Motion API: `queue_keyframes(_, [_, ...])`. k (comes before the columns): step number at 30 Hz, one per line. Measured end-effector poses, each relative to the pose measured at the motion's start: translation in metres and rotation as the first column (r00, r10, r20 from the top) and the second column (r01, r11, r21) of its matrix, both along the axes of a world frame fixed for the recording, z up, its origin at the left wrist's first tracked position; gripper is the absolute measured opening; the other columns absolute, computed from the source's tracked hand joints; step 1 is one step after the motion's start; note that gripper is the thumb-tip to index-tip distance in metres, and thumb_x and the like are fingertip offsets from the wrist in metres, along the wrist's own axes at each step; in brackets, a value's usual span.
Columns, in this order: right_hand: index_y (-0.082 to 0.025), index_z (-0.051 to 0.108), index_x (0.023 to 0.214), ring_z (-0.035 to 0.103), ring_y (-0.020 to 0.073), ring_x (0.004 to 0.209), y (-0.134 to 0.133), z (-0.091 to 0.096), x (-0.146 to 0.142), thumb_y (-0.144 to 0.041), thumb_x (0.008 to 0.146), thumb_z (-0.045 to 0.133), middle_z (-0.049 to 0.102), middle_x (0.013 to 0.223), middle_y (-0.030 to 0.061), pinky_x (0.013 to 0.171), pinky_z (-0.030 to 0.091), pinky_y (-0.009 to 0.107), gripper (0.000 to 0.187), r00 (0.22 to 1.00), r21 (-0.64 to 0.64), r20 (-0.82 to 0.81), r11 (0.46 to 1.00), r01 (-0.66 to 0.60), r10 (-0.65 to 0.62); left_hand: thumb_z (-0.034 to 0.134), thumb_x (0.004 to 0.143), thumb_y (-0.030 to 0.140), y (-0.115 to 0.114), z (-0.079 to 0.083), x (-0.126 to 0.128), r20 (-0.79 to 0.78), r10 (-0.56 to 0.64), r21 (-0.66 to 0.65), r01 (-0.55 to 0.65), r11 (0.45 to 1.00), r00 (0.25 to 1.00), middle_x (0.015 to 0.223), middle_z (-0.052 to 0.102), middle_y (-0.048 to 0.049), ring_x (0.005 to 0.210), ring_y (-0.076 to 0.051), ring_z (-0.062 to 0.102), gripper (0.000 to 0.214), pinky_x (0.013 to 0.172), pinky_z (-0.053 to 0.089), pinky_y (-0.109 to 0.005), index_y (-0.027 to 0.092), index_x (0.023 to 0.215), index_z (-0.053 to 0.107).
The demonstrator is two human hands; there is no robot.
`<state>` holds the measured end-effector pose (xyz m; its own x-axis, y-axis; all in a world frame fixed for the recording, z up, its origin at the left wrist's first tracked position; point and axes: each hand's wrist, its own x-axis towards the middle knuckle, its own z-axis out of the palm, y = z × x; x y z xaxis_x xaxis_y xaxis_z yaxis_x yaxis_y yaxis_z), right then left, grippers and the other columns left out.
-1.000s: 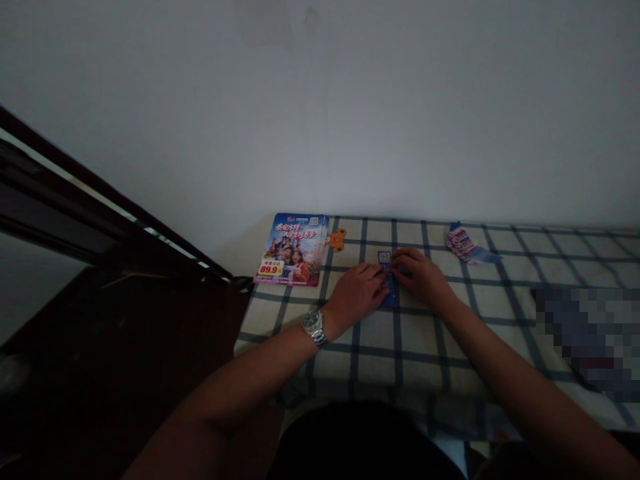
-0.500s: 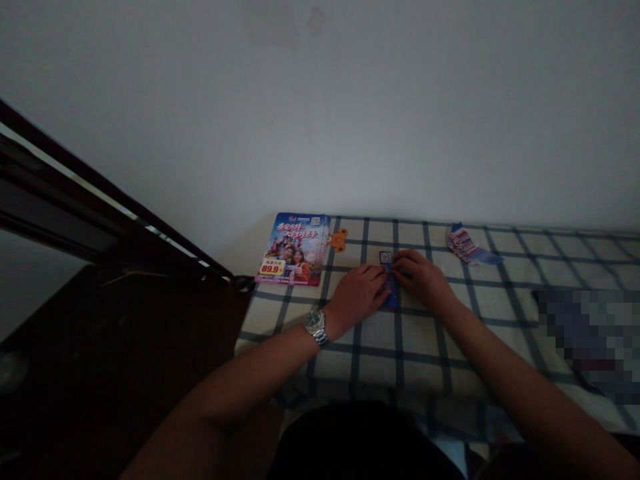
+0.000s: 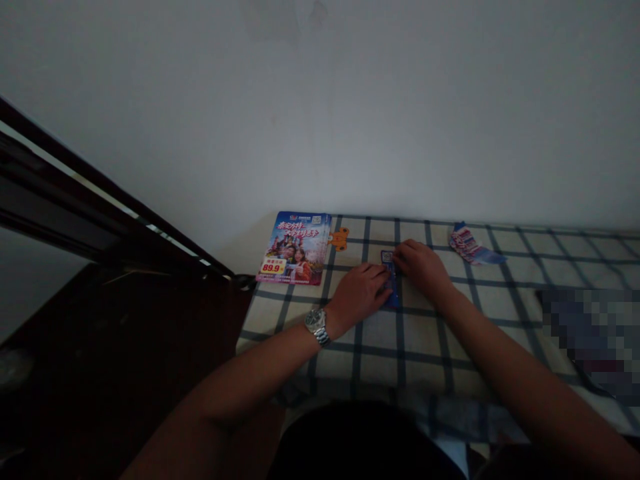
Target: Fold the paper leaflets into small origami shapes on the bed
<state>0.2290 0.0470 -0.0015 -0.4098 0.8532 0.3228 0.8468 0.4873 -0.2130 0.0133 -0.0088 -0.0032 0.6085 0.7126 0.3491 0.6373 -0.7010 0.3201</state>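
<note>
A narrow blue folded leaflet (image 3: 393, 293), with a QR code at its top, lies on the checked cloth between my two hands. My left hand (image 3: 361, 290), a metal watch (image 3: 316, 323) on its wrist, holds the leaflet down with its fingers along the left side. At the upper right edge my right hand (image 3: 420, 265) grips the leaflet, its fingers bent and close together. The right fingertips are partly hidden. To the left rests a stack of printed leaflets (image 3: 293, 247) showing "89.9", with an orange bear-shaped piece (image 3: 339, 239) beside it.
Several folded leaflets (image 3: 473, 245) lie fanned at the back right. A dark, pixelated flat object (image 3: 590, 340) is at the right. The checked cloth (image 3: 420, 363) covers a surface against the wall (image 3: 400, 120). A dark frame (image 3: 125, 207) stands at the left.
My right hand has shifted slightly upward along the leaflet's right edge, its fingers drawn closer together. My left hand stays in place on the leaflet. The view has moved slightly.
</note>
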Motion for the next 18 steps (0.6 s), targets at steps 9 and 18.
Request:
queue_keyframes(9, [-0.020, 0.065, 0.094, 0.064, 0.0263, 0.090, 0.009, 0.006, -0.005, -0.021, 0.102, 0.054, 0.066, 0.098, 0.0109, 0.079, 0.049, 0.036, 0.013, 0.996, 0.003, 0.083, 1.000, 0.023, -0.023, 0.063, 0.102, 0.033, 0.000, 0.000, -0.001, -0.004, -0.006, 0.011, 0.006, 1.000, 1.000, 0.135, 0.067, -0.0093, 0.121, -0.026, 0.059, 0.035, 0.108, 0.051, -0.043, 0.015, 0.131, 0.065])
queue_keyframes(18, [-0.018, 0.065, 0.097, 0.063, 0.0254, 0.089, 0.015, 0.003, -0.009, -0.021, 0.103, 0.052, 0.065, 0.100, 0.0121, 0.080, 0.047, 0.034, 0.015, 0.993, 0.027, 0.104, 0.998, 0.053, -0.056, 0.064, 0.101, 0.032, 0.000, -0.002, 0.000, 0.012, 0.010, 0.010, -0.011, 1.000, 1.000, 0.136, 0.067, -0.0089, 0.120, -0.026, 0.060, 0.033, 0.107, 0.052, -0.042, 0.016, 0.130, 0.066])
